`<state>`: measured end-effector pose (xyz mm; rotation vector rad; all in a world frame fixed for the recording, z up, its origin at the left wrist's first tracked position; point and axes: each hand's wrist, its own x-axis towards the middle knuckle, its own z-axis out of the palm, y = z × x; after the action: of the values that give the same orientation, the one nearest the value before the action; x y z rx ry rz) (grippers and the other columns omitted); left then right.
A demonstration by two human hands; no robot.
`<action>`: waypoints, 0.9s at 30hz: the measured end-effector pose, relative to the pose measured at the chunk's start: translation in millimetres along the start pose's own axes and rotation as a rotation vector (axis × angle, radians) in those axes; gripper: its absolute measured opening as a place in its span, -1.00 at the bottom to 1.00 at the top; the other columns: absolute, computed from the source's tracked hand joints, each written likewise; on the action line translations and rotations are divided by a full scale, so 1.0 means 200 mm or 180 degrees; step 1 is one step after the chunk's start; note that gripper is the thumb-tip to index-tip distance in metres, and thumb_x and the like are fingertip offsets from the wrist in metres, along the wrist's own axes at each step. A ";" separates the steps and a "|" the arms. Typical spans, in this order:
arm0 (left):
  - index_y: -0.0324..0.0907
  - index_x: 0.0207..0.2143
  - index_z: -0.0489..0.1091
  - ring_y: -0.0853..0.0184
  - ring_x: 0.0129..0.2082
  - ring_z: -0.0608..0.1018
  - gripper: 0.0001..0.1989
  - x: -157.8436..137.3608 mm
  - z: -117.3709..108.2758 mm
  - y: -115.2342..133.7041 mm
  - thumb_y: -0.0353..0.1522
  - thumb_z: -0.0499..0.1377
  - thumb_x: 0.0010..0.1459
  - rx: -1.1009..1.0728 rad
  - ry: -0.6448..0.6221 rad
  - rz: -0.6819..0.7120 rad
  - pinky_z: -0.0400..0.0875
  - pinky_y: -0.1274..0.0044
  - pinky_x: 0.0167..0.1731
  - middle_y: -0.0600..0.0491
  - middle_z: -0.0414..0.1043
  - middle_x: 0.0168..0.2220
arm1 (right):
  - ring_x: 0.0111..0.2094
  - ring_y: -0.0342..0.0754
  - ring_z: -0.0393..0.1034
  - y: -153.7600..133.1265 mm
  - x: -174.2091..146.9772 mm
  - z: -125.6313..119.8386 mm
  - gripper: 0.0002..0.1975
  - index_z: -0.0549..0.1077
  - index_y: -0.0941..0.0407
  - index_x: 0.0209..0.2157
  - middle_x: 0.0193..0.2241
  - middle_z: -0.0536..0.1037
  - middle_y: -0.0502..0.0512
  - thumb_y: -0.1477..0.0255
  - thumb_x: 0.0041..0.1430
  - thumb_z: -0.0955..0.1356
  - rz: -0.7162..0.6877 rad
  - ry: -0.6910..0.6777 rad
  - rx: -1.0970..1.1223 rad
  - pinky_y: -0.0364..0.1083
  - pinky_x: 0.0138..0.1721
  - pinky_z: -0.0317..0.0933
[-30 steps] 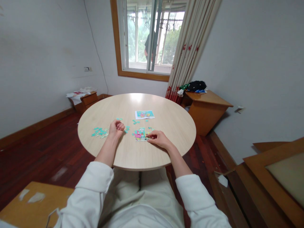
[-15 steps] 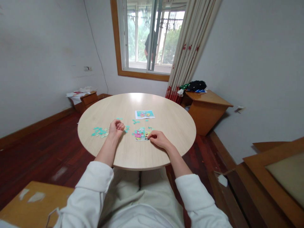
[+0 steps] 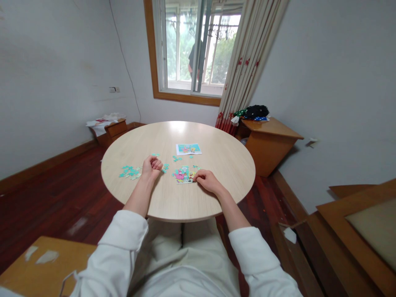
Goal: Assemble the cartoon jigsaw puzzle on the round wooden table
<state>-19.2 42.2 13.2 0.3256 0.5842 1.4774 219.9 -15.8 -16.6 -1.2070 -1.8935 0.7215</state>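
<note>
A partly joined jigsaw puzzle (image 3: 185, 175) with pink and yellow cartoon figures lies on the round table (image 3: 185, 202). At its right edge is my right hand (image 3: 206, 180), fingers curled and thumb and forefinger pinched together; whatever is between the fingertips is too small to make out. My left hand (image 3: 152, 166) rests to the left of the puzzle, palm turned up and fingers curled in, and their contents are hidden. Left of that hand spreads a pile of loose turquoise puzzle pieces (image 3: 130, 172). Beyond the puzzle lies a picture sheet (image 3: 188, 149) with the same cartoon figures.
More loose pieces (image 3: 177, 158) lie between the sheet and the puzzle. A wooden cabinet (image 3: 272, 140) with dark cloth on it stands behind right, beside a curtain (image 3: 247, 62). A person (image 3: 196, 60) shows through the window. A yellowish wooden surface (image 3: 46, 260) is at lower left.
My right hand has shifted very slightly right at the puzzle's right edge. The left hand stays where it was.
</note>
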 end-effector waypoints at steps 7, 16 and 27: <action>-0.16 -0.70 -0.22 0.59 -0.82 -0.13 -0.62 0.01 -0.01 0.00 -0.59 0.01 -0.17 -0.0034 -0.0021 -0.0014 -0.16 0.67 -0.83 0.26 -0.29 -0.81 | -0.40 -0.13 0.35 0.01 0.01 0.00 -0.78 0.49 0.14 -0.55 -0.48 0.50 0.04 0.57 -0.09 0.22 0.0084 0.0291 0.0041 -0.12 -0.26 0.22; -0.16 -0.69 -0.22 0.60 -0.83 -0.12 -0.62 0.01 -0.02 0.00 -0.57 0.02 -0.18 0.0021 -0.0106 0.0046 -0.18 0.67 -0.82 0.27 -0.32 -0.79 | -0.41 -0.09 0.32 0.08 0.03 -0.04 -0.80 0.44 0.14 -0.51 -0.47 0.48 0.06 0.50 -0.11 0.20 0.0383 0.1564 -0.0138 -0.10 -0.31 0.21; -0.16 -0.70 -0.13 0.57 -0.79 -0.08 -0.69 0.03 -0.01 -0.01 -0.51 0.04 -0.17 0.0738 0.0422 0.0946 -0.16 0.65 -0.77 0.27 -0.22 -0.78 | -0.39 -0.09 0.33 0.11 0.04 -0.03 -0.77 0.46 0.14 -0.43 -0.42 0.50 0.06 0.48 -0.10 0.20 0.0484 0.1444 -0.0190 -0.08 -0.27 0.21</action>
<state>-18.2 46.7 8.9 0.5152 0.8445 1.7286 233.9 -0.7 -27.2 -1.4256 -1.4682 0.4230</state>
